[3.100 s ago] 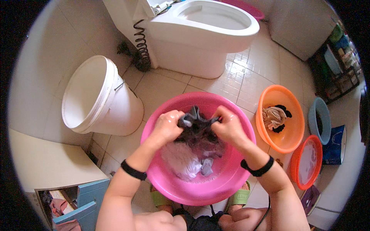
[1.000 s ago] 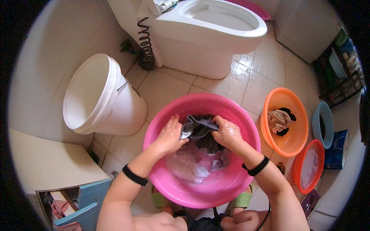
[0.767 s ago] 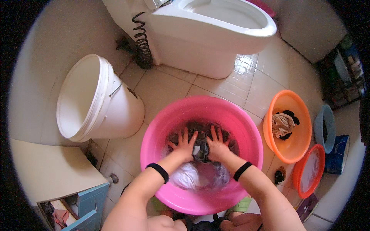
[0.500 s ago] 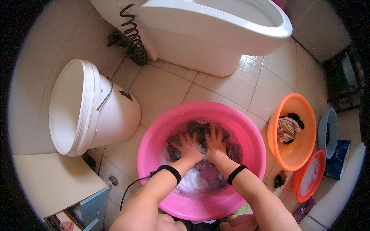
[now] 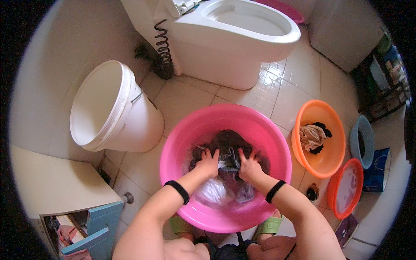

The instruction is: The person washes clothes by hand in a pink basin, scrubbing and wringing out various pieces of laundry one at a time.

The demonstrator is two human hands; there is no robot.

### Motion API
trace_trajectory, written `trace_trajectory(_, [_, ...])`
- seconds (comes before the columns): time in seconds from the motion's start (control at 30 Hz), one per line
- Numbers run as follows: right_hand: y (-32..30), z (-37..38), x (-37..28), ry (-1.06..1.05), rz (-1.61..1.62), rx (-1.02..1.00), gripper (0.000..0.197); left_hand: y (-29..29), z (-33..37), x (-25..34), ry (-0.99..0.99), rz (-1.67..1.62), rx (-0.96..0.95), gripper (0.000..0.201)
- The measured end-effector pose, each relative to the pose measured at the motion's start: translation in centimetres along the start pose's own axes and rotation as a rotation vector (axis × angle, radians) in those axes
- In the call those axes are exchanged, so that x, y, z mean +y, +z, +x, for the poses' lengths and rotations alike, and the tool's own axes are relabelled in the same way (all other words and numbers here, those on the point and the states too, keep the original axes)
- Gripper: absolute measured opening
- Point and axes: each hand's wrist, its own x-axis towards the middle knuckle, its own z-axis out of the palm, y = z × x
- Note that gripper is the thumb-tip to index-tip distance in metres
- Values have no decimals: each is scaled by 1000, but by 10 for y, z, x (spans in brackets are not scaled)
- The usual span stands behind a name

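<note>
Bathrm, cream tile floor (image 5: 195,97), white toilet (image 5: 234,39), daylit

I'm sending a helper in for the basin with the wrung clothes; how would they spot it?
Start at the white toilet and come down to the big pink basin where both hands press dark laundry. Just to its right on the tiled floor sits the orange basin. It alone is orange all over and holds only a beige and a black garment, no water visible.

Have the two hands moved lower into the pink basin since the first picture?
Yes. Both the left hand and right hand went down from above the pink basin onto the dark cloth inside.
</note>
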Motion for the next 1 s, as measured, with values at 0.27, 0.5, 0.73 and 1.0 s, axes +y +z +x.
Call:
trace_trajectory(0.27, [-135, -96, -18, -186, 135, -4, 41, -107, -138, -1, 287, -354, 182, 38])
trace_trajectory(0.5, [-215, -135, -40, -338, 928, 188, 28, -172, -219, 19, 579, -1464, 140, 53])
trace_trajectory(0.73, [-140, -58, -31, -343, 558, 248, 40, -114, -112, 5, 475, -817, 494, 46])
trace_trajectory(1.0, [-19, 5, -18, -186, -225, -39, 122, -15, -16, 23, -12, 37, 80, 108])
